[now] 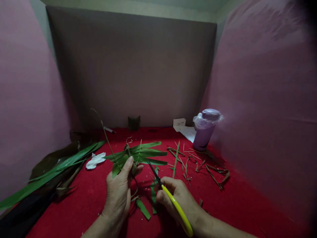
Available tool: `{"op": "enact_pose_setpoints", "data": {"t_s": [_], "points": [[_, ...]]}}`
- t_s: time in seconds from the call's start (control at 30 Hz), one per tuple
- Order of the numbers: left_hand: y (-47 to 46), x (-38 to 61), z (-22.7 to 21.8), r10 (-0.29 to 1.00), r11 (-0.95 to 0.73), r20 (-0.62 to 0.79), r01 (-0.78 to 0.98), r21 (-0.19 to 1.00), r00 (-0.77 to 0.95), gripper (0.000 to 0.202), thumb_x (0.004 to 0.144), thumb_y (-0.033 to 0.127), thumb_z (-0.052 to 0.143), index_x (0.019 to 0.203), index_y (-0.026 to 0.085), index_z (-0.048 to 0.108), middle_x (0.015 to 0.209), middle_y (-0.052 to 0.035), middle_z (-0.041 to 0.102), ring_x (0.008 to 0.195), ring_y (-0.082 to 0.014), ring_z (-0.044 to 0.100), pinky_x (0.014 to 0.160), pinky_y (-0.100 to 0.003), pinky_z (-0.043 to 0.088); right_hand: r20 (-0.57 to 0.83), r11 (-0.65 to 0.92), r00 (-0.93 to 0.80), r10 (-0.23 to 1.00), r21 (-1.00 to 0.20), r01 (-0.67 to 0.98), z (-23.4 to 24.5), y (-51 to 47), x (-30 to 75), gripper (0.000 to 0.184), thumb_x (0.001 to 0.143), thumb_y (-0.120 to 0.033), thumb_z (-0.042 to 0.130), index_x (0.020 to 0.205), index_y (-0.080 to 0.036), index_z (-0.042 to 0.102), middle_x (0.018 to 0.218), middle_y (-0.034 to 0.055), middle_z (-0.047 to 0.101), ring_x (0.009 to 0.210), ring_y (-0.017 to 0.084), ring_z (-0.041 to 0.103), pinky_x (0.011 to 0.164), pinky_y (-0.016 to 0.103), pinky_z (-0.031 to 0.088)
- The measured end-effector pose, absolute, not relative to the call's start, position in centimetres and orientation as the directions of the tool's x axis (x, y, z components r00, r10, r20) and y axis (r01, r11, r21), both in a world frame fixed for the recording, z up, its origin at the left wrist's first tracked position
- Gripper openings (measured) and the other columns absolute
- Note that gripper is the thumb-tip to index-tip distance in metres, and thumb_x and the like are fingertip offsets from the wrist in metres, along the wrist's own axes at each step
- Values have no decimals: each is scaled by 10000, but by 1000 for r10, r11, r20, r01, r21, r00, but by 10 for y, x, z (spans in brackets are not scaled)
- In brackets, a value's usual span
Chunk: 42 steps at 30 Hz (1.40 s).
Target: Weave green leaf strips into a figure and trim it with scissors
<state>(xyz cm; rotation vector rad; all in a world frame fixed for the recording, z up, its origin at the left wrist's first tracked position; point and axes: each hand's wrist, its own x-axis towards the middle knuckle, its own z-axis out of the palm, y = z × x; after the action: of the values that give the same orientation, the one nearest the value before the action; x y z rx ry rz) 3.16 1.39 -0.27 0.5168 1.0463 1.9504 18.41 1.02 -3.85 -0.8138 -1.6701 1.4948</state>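
Note:
My left hand (pixel 119 191) is closed around the stem end of a bundle of green leaf strips (pixel 138 154) that fans out to the right above the red cloth (pixel 228 205). My right hand (pixel 177 196) grips yellow-handled scissors (pixel 170 198). Their dark blades point up and left toward the leaves, tips just under the lowest strip. Cut green pieces (pixel 143 209) lie between my two hands.
Long green and brown leaves (pixel 49 172) lie at the left edge. A crumpled white scrap (pixel 95 160) sits beside them. A purple bottle with a plastic-wrapped top (pixel 205 129) and white papers (pixel 184 127) stand at the back right. Dry brown trimmings (pixel 213 170) are scattered at the right.

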Motion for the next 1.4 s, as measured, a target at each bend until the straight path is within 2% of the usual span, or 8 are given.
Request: {"op": "enact_pose_setpoints", "data": {"t_s": [0.13,0.3,0.67,1.03,1.17,1.4], "points": [[13,30,-1,832,-305,-14,-477,824,-555,151,626,188,720,746,148,637,658,31,645,578,-112,611,592,-294,576,143,172,-549,823,-985,1,-38,12,185,485,734,-624,528,729,-140,498,594,-49,344,545,81,272,470,208,222],[14,29,0,820,-314,-11,-467,827,-572,155,603,183,731,726,149,641,645,34,646,566,-112,608,566,-276,573,130,126,-552,823,-991,-47,-42,13,184,487,720,-619,550,748,-135,515,607,-35,393,555,87,314,484,207,251],[13,31,-1,831,-299,-3,-450,841,-557,176,594,195,735,738,154,643,679,28,660,554,-117,622,540,-251,556,104,83,-546,831,-995,-63,-42,14,186,493,697,-617,579,752,-128,541,607,-30,403,537,83,302,474,213,242],[13,31,-1,834,-281,-16,-450,848,-551,171,588,199,737,726,154,648,627,43,647,519,-118,617,554,-285,573,64,19,-535,842,-996,-90,-42,13,186,442,687,-570,625,697,-139,526,545,-60,363,480,63,259,428,200,203],[13,31,-2,834,-284,-9,-442,851,-552,166,589,200,737,719,153,647,617,40,649,521,-122,621,552,-280,572,74,31,-538,840,-996,-89,-41,12,186,426,699,-546,631,700,-134,523,553,-57,369,495,63,270,434,195,208],[14,31,-3,843,-275,-10,-448,851,-538,147,623,197,723,737,149,644,633,28,647,552,-126,626,561,-282,572,108,91,-529,842,-994,-58,-42,13,186,489,686,-614,592,737,-131,534,574,-48,378,507,70,275,442,201,209]]}}
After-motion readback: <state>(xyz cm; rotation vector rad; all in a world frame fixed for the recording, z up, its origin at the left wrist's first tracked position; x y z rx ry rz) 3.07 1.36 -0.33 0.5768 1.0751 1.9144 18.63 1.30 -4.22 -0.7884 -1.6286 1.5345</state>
